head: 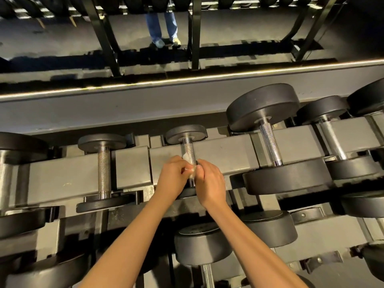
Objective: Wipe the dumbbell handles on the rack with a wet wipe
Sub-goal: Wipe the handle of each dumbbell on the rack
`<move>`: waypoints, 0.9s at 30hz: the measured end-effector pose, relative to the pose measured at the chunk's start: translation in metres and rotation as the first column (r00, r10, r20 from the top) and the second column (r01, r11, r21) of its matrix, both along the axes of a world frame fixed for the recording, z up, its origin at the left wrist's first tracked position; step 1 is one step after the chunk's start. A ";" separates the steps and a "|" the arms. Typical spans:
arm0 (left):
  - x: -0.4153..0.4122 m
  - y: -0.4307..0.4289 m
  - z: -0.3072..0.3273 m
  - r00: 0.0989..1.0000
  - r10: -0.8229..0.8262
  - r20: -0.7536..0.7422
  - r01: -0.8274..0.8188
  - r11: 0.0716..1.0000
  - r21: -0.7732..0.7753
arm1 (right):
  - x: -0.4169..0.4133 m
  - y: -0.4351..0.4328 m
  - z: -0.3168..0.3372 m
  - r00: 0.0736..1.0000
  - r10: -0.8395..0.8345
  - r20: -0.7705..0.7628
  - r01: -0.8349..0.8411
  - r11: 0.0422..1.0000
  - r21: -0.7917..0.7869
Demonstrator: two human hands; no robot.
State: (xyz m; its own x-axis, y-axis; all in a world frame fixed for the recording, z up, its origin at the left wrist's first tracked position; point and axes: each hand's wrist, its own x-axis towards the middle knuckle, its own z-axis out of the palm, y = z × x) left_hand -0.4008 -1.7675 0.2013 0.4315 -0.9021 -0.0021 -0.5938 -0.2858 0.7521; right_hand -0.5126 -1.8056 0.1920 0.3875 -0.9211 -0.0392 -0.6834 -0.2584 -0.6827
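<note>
A small black dumbbell with a knurled chrome handle [188,148] lies on the upper tier of the grey rack [226,154], at the middle of the view. A crumpled white wet wipe [189,166] sits against the near part of that handle. My left hand [171,176] and my right hand [209,179] meet over the handle's near half, and the fingers of both pinch the wipe between them. The near end of the handle and most of its near weight head are hidden under my hands.
More dumbbells lie on the same tier: one to the left [103,169], a larger one to the right [270,142], others further out. A lower tier holds dumbbells [202,244]. A mirror behind the rack reflects a person's legs [162,28].
</note>
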 end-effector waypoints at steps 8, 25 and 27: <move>0.018 -0.031 0.009 0.976 0.219 0.016 -0.218 0.976 -0.027 | -0.003 -0.003 0.004 1.000 0.019 0.018 -0.021 0.996 0.089; 0.003 -0.002 0.022 0.995 0.019 -0.096 -0.022 0.999 -0.030 | -0.011 -0.028 0.012 0.950 0.002 0.313 -0.089 0.961 0.263; 0.009 -0.001 0.017 0.999 0.009 0.051 -0.007 1.000 -0.022 | -0.004 -0.031 0.016 0.955 -0.023 0.295 -0.044 0.975 0.217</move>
